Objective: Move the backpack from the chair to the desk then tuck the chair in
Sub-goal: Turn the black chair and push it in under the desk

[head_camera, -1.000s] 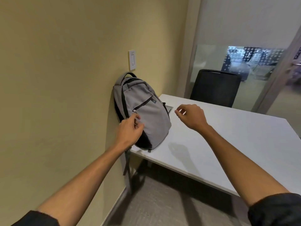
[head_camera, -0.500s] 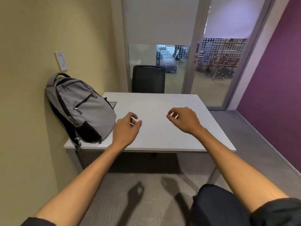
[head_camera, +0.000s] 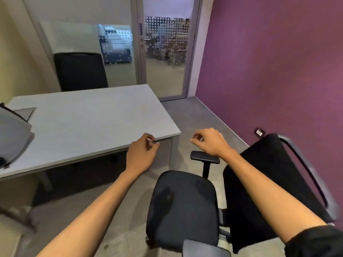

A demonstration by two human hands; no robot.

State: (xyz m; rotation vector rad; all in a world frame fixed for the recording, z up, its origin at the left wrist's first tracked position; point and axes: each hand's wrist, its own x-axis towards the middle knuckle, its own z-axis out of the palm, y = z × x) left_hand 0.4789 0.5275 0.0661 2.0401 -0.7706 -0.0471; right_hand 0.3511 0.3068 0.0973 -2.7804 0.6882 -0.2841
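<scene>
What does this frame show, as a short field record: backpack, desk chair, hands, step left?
backpack: grey backpack on the desk, at its left end, partly out of frame
desk chair: black desk chair stands off the desk's right corner, seat bare, not tucked in
left hand: empty, fingers loosely curled
right hand: empty, above the armrest
step left: tuck the chair in

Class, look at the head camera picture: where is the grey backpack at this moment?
The backpack sits at the far left edge of the view, on the left end of the desk, partly cut off, away from both hands.
</scene>
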